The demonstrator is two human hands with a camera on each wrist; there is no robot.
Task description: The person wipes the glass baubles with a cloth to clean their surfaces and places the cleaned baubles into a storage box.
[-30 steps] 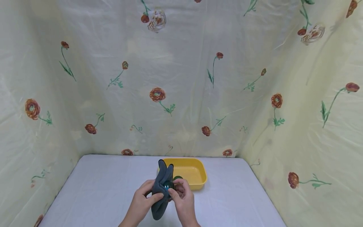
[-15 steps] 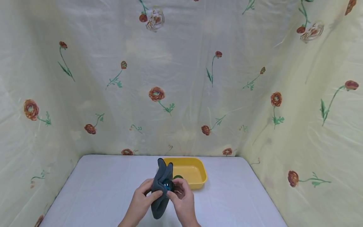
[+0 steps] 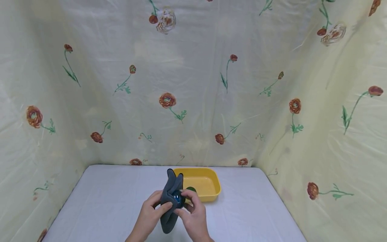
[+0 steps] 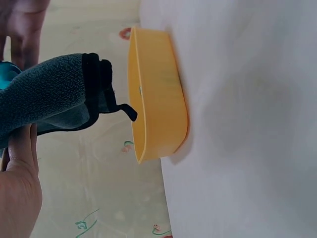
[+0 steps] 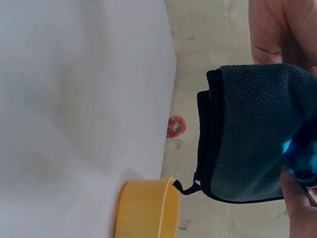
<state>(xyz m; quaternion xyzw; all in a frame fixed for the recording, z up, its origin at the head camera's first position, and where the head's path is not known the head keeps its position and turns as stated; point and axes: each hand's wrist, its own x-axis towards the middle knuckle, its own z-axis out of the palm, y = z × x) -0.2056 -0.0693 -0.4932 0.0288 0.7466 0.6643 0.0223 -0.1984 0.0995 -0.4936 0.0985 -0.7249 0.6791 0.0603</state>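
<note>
A dark grey cloth (image 3: 169,220) with black edging hangs folded in my left hand (image 3: 150,207), thumb in front and fingers behind. A glossy dark round thing with blue reflections (image 3: 179,199) lies against the cloth's fold. My right hand (image 3: 195,211) pinches this round thing between thumb and forefinger at its right side. Up close in the right wrist view, the round thing (image 5: 306,153) shines blue and is cut off by the frame edge, so its kind is unclear. A small loop (image 5: 188,187) sticks out from the cloth's corner.
Behind the hands, a yellow plastic basin (image 3: 211,183) stands on the white-covered table (image 3: 121,188). Something round and dark green (image 3: 191,189) shows in the basin, partly hidden by the right hand. Flower-patterned curtains (image 3: 196,101) enclose the table's back and sides.
The right fingers have shifted around the round thing, and more of its glossy face shows now. The left hand keeps its hold on the cloth, which has moved very slightly left.
</note>
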